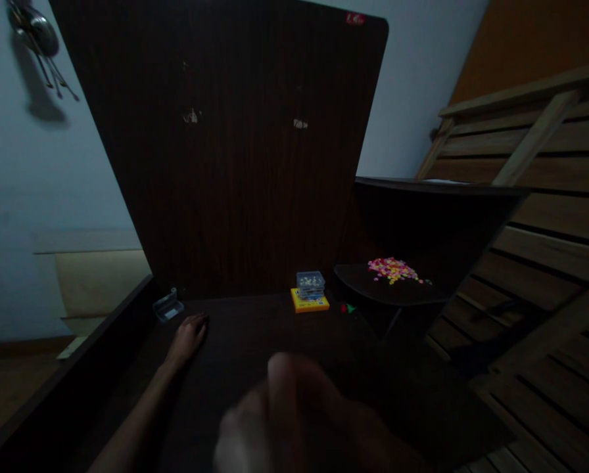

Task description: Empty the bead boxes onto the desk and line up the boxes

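My left hand (190,334) lies on the dark desk top (240,335), palm down with its fingers stretched loosely forward and nothing in it. Just beyond it stands a small clear plastic box (168,307) with its lid raised. My right hand (294,414) hangs very close to the camera, large and blurred. Its fingers look bent, but the blur hides whether anything is between them. Farther back, clear boxes with small pale pieces (311,284) are stacked on a yellow box (310,305).
Many small pink, yellow and orange pieces (393,269) lie heaped on a curved side shelf (388,294). A small red and green item (347,308) lies near it. A tall dark panel (235,164) rises behind the desk. Wooden slats (536,243) stand at the right.
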A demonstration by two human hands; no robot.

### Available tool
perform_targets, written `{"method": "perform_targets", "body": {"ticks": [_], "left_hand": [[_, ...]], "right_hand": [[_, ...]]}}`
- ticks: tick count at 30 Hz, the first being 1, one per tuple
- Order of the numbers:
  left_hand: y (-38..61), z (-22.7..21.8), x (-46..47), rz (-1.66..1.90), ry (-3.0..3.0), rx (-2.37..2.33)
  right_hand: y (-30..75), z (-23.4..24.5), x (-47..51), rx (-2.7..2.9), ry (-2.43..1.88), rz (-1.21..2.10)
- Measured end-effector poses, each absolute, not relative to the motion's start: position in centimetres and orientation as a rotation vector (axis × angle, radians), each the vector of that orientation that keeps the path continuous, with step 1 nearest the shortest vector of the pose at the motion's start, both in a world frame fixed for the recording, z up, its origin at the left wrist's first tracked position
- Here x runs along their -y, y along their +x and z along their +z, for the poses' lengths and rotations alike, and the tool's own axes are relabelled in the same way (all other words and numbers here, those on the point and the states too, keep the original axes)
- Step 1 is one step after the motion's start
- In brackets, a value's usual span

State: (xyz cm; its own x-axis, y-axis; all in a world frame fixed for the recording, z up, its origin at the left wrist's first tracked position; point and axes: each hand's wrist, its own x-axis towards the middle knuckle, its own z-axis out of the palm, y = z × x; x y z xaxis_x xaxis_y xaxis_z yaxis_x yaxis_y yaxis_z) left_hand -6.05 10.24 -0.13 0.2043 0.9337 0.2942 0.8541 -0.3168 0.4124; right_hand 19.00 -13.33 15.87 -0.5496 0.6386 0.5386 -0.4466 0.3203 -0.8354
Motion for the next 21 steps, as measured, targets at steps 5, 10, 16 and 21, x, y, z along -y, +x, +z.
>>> {"method": "perform_targets", "body": {"ticks": [5,10,16,21], "left_hand": [[-5.9,0.7,-8.9,0.812,2.278,-1.640],[-5.8,2.0,-8.1,1.194,1.981,-1.702],[-8.4,4.5,-5.4,1.484,1.746,-1.855],[-9.7,4.4,-0.1,1.542,1.597,-1.822]], "right_hand": [[26.6,13.7,2.5,1.881,-0.921,0.771],[35.1,10.8,-5.4,2.131,-1.439,0.032],[38.2,9.6,-10.0,2.352,-1.733,-0.216],[38.4,9.0,-10.6,2.368,-1.755,-0.212]]}}
